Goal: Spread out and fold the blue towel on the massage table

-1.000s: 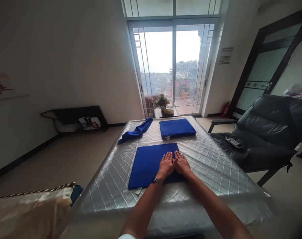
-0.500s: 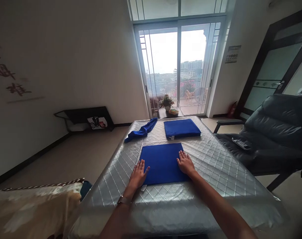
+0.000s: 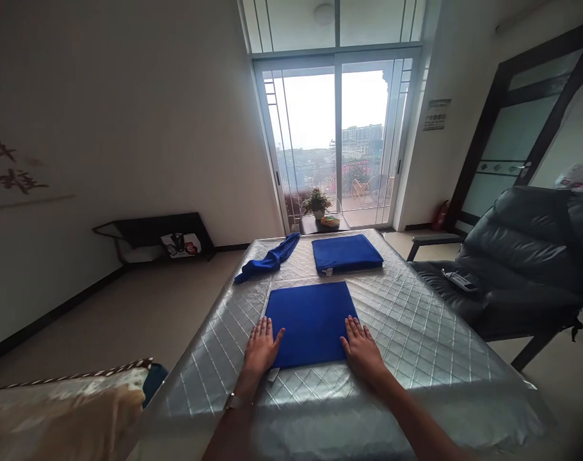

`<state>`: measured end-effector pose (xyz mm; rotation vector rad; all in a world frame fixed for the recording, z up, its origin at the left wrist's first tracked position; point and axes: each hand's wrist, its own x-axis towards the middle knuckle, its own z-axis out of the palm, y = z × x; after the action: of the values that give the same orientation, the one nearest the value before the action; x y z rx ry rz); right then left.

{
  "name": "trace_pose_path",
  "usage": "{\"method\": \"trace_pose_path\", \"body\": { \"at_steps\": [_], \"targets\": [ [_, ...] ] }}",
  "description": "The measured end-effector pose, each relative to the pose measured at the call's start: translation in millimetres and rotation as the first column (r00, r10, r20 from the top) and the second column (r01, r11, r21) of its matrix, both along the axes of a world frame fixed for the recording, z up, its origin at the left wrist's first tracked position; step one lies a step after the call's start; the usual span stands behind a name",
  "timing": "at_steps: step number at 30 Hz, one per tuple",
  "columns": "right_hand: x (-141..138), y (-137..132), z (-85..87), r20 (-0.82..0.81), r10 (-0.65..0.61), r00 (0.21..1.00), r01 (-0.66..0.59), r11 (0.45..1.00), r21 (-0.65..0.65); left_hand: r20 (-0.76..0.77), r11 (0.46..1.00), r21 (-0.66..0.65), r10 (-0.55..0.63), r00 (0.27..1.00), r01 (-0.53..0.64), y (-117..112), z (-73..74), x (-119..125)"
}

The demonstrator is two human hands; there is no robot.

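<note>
A folded blue cloth point(image 3: 309, 323) lies flat on the silver quilted table point(image 3: 416, 346) in front of me. My left hand point(image 3: 261, 349) rests flat at its near left corner, fingers spread, thumb on the cloth. My right hand point(image 3: 361, 349) lies flat at its near right corner, fingers stretched out. Neither hand grips anything. A small white tag point(image 3: 272, 374) sticks out under the cloth by my left hand.
Farther back lie a second folded blue cloth point(image 3: 346, 253) and a crumpled blue cloth point(image 3: 268, 258). A black leather chair point(image 3: 516, 269) stands to the right, a cushion point(image 3: 61, 410) at the near left. A potted plant point(image 3: 317, 202) sits before the glass balcony doors.
My hands went from side by side on the cloth's right part to apart at its two sides, then slid toward its near corners.
</note>
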<state>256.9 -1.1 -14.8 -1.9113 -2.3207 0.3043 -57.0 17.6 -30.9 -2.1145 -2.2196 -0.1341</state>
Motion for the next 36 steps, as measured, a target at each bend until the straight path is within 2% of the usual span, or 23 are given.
{"method": "trace_pose_path", "body": {
  "at_steps": [2, 4, 6, 8, 11, 14, 17, 22, 27, 31, 36],
  "targets": [
    [-0.7, -1.3, 0.7, 0.006, -0.007, 1.0, 0.007, 1.0, -0.008, 0.031, 1.0, 0.004, -0.03, 0.999, 0.03, 0.8, 9.3, 30.1],
    [-1.3, -0.7, 2.8, 0.019, -0.009, 1.0, 0.009, 1.0, -0.013, 0.073, 0.983, 0.015, -0.181, 0.981, 0.181, 0.0, 14.9, 72.0],
    [-1.2, -0.4, 4.6, 0.028, -0.005, 1.0, 0.006, 1.0, -0.014, 0.111, 0.931, 0.037, -0.365, 0.925, 0.363, -2.7, 16.1, 116.1],
    [-0.5, -1.3, 5.5, 0.038, -0.001, 0.999, 0.002, 1.0, -0.015, 0.145, 0.874, 0.053, -0.486, 0.862, 0.483, -6.4, 14.2, 151.4],
    [0.9, -3.6, 5.5, 0.042, 0.011, 0.999, -0.01, 1.0, -0.013, 0.189, 0.844, 0.049, -0.533, 0.825, 0.534, -11.9, 10.5, 173.3],
    [1.4, -3.9, 4.3, 0.012, 0.011, 1.0, -0.011, 1.0, -0.001, 0.193, 0.855, 0.023, -0.512, 0.837, 0.517, -15.8, 9.1, 160.7],
    [0.8, -2.5, 2.1, -0.027, -0.006, 1.0, 0.006, 1.0, 0.005, 0.159, 0.887, -0.027, -0.451, 0.878, 0.46, -19.4, 8.7, 131.0],
    [-0.1, -1.1, 0.2, -0.023, -0.008, 1.0, 0.008, 1.0, 0.007, 0.108, 0.95, -0.122, -0.276, 0.955, 0.289, -30.8, 5.0, 69.7],
    [-0.1, -0.8, 0.3, 0.028, -0.015, 1.0, 0.015, 1.0, -0.007, 0.051, 0.991, -0.096, -0.093, 0.994, 0.097, -47.5, -4.6, 21.0],
    [0.5, -0.4, -0.9, 0.021, -0.011, 1.0, 0.011, 1.0, 0.006, 0.037, 1.0, -0.018, -0.013, 0.999, 0.014, -54.8, -12.0, 12.5],
    [1.3, -0.4, 0.1, 0.019, -0.004, 1.0, 0.004, 1.0, 0.003, 0.07, 1.0, 0.028, -0.007, 0.997, 0.005, -55.3, -13.9, 16.1]
  ]
}}
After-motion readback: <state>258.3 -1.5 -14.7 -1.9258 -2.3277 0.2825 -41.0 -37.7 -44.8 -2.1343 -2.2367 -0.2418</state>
